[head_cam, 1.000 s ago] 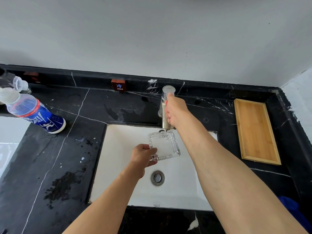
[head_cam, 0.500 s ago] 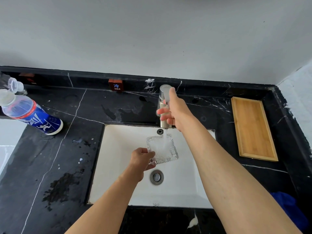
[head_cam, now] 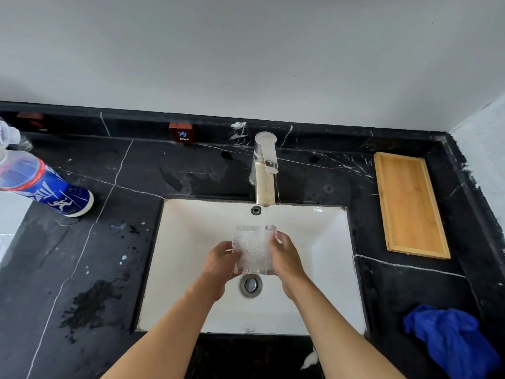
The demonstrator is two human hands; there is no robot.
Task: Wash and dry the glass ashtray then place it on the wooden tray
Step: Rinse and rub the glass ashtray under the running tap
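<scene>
The square glass ashtray [head_cam: 254, 248] is held over the white sink [head_cam: 191, 269] under a stream of water from the metal faucet [head_cam: 264, 170]. My left hand [head_cam: 221, 259] grips its left edge and my right hand [head_cam: 285, 258] grips its right edge. Water splashes and bubbles across the glass. The wooden tray [head_cam: 410, 203] lies on the black counter to the right of the sink, with nothing on it.
A crumpled blue cloth [head_cam: 451, 340] lies on the counter at the front right. A blue-labelled plastic bottle [head_cam: 43, 184] stands at the left. The drain [head_cam: 250, 285] sits just below the ashtray. Wet patches mark the black marble counter [head_cam: 90, 302] at the left.
My right hand left the faucet handle and came down onto the ashtray's right edge. Water now runs onto the glass, which both hands hold.
</scene>
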